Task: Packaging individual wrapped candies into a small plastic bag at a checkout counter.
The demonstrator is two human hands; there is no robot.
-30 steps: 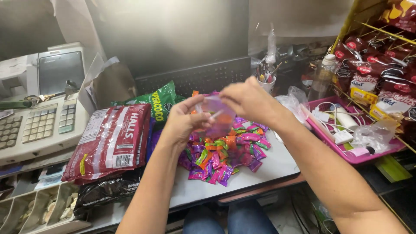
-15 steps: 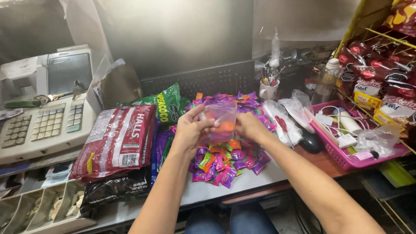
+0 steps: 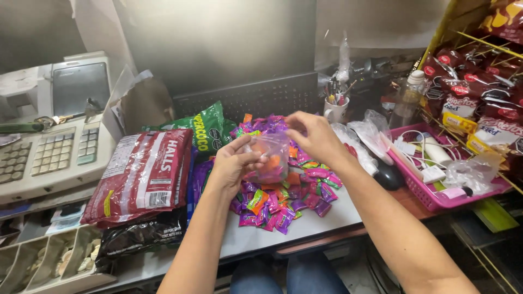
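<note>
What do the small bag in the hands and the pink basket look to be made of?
Small bag: thin clear plastic film, glossy; the candies show through it and it crinkles. Pink basket: apparently rigid moulded plastic, with a slotted lattice wall and even colour.

Light falls evenly from above and in front, brightest on the pale counter [image 3: 327, 218] at centre. The upper middle of the frame is dim and hazy. Wide-angle bending curves the edges, and the lower corners are soft.

A small clear plastic bag [image 3: 271, 158] hangs upright, its mouth gathered at the top, holding a few orange and purple wrapped candies. It sits just above the pile of wrapped candies [image 3: 283, 204] in purple, pink, orange and green.
</note>
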